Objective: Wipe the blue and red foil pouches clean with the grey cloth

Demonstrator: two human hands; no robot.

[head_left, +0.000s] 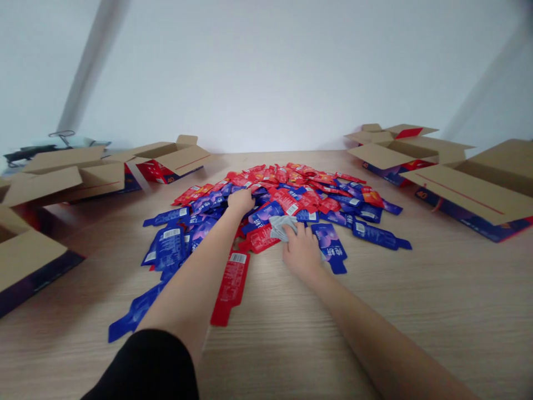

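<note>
A pile of red and blue flat printed packets (287, 203) covers the middle of the table. My left hand (240, 202) reaches into the pile's near left part with its fingers curled down among blue packets; what they grip, if anything, is hidden. My right hand (303, 249) is at the pile's front edge, closed on a crumpled pale grey cloth (281, 226), part of which also shows beyond its right side. Next to it lie a red packet (262, 238) and a blue packet (328, 240). Nearer to me, between my arms, is another red packet (232, 283).
Open cardboard boxes stand on both sides: a near left box (29, 261), a far left box (170, 158), a large right box (478, 189) and others behind. Dark items (31, 153) sit at the far left. A pale wall (266, 78) rises behind the wooden table (266, 344).
</note>
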